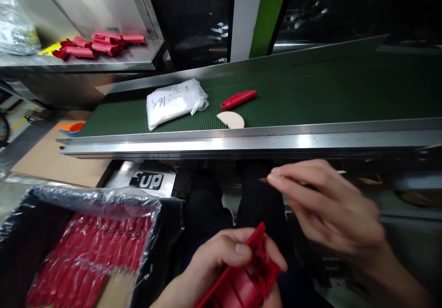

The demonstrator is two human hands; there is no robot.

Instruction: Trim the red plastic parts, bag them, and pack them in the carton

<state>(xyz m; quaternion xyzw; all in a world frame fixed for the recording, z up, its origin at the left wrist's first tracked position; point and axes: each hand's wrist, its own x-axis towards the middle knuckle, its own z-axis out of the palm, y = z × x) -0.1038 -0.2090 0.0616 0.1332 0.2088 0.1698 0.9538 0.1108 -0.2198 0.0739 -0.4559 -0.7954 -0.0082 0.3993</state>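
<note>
From the head camera, the left hand [221,257] is clenched around a red plastic part [247,276] low in the middle of the view, thumb pressed on its upper face; the part's long axis runs from the lower left up to a pointed corner at the upper right. That corner aims towards the right hand [328,206], which hovers just above and to the right, apart from the part, its fingers pinched on a thin stick-like tool [304,181] whose tip points left; motion blur hides what the tool is. The right hand is the nearer one to the part's free corner. Beyond both hands runs a green conveyor belt [311,96] with a steel rail along its near edge, carrying a white plastic bag [174,101], a single red handle-shaped piece [239,99] and a pale half-disc [231,119]. To the lower left, a lined box [90,248] holds rows of red pieces under clear film. More red pieces [100,44] lie on a steel shelf at the upper left.
</note>
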